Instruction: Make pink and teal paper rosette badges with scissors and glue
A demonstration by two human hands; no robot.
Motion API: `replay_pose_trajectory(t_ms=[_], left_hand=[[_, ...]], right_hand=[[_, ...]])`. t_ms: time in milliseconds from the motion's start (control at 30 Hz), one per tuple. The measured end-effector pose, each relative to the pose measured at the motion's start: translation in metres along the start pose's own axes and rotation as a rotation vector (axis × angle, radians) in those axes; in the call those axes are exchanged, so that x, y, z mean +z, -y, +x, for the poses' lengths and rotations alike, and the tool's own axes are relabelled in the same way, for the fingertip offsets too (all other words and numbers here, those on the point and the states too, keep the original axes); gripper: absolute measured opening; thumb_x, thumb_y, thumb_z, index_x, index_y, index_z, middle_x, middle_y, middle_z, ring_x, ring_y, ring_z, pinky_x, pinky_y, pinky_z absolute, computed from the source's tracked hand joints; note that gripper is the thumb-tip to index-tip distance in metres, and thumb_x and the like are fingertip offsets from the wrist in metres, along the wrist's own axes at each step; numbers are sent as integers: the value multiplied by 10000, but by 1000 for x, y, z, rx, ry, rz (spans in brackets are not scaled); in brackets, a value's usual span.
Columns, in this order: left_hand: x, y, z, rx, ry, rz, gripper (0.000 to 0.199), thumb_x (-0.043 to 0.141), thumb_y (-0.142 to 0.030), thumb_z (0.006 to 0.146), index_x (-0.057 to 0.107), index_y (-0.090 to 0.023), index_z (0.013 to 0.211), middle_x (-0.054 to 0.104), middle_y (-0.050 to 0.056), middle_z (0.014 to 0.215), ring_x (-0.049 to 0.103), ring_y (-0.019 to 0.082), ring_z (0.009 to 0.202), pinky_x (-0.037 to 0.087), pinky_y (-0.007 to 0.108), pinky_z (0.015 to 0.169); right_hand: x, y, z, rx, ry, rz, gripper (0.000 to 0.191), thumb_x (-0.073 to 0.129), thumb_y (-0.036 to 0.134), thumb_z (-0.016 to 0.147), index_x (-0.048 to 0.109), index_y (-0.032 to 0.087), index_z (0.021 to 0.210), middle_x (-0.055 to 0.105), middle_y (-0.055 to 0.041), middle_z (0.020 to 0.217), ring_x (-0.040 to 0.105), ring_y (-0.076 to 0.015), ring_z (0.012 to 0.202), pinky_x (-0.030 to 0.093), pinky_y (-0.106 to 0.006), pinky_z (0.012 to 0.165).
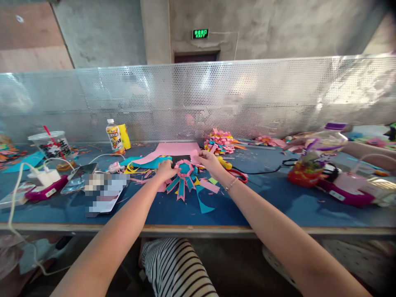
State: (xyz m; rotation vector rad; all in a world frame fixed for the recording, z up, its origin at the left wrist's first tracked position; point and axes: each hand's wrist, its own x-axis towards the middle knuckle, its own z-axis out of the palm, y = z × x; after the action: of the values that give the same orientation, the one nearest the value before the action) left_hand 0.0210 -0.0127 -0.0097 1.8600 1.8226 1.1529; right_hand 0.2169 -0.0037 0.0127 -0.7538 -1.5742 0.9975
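A pink and teal paper rosette (185, 175) with forked tails lies on the blue table between my hands. My left hand (165, 170) is closed, its fingertips on the rosette's left edge. At the upper right of the rosette, my right hand (210, 161) pinches a small pink piece of paper (194, 156). Just behind is a large pink sheet (176, 150) with teal paper (151, 165) under it. Scraps surround the rosette, among them a teal triangle (204, 202) and a pink strip (209, 185). Red-handled scissors (243, 176) lie beside my right wrist, partly hidden.
A pile of paper pieces (219, 141) sits behind my right hand. To the left are a bottle (115, 137), a phone (79, 178), a plastic cup (51, 144) and a power strip (46, 189). At right stand a purple-capped jug (318, 156) and another person's arm (368, 152). A perforated metal screen (185, 99) borders the back.
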Motion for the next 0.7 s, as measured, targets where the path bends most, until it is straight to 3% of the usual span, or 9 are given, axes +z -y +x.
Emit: replay_pose_trajectory(t_ms=[100,200,267,367,433,567,600,667,700], left_hand=[[-4,-16,-8,153,-52,-118,404,657,-411,629,581,-151,929,583,126,1085,485,254,1080,381,316,852],[-5,-27,-15,287,167,-363,293,601,-343,708,594,-145,924,630,97,975,574,187,897,430,278,766],[-4,-31,-17,309,255,-454,238,609,-294,703,604,-137,882,649,78,891,589,165,804,442,267,719],[-3,-30,-17,239,248,-523,181,618,-245,685,603,-127,822,648,57,784,583,144,697,444,248,634],[-4,-29,-16,147,232,-553,164,616,-226,680,598,-124,807,638,53,744,578,136,655,443,236,583],[-9,-28,-15,20,220,-634,176,616,-219,678,582,-135,829,627,55,782,585,120,635,469,238,572],[-10,-28,-15,13,219,-649,173,613,-218,678,578,-136,826,622,55,792,584,115,627,472,238,570],[-11,-28,-16,23,223,-664,160,606,-212,681,577,-133,817,617,58,805,578,107,614,472,237,565],[-11,-28,-16,30,224,-668,153,601,-207,682,579,-131,813,617,60,807,575,104,611,471,236,564]], right_hand=[[7,-3,-4,14,48,16,316,669,425,616,497,167,679,443,51,611,393,-65,531,329,-197,478],[19,-9,-6,30,77,49,316,672,427,614,506,166,676,437,55,583,367,-61,499,300,-200,459],[25,-12,-6,16,93,61,303,657,423,628,497,167,654,431,55,568,373,-63,493,312,-204,470],[21,-11,0,3,133,-31,265,616,413,662,518,171,708,465,39,590,424,-83,512,363,-224,503],[4,-9,7,-31,92,-240,263,604,379,667,543,166,810,542,-6,683,500,-123,594,418,-265,570],[-54,-12,17,-115,-320,-977,349,598,355,680,571,112,929,576,-171,971,518,-285,972,406,-425,815],[-68,-16,18,-7,-349,-1104,412,619,411,664,582,93,923,570,-207,981,501,-329,1010,392,-464,826],[-88,-27,18,216,-247,-1232,476,633,520,636,615,94,844,586,-224,908,528,-365,966,398,-496,794],[-93,-33,17,235,-178,-1249,448,629,537,637,627,115,787,598,-204,848,553,-359,917,410,-496,766]])
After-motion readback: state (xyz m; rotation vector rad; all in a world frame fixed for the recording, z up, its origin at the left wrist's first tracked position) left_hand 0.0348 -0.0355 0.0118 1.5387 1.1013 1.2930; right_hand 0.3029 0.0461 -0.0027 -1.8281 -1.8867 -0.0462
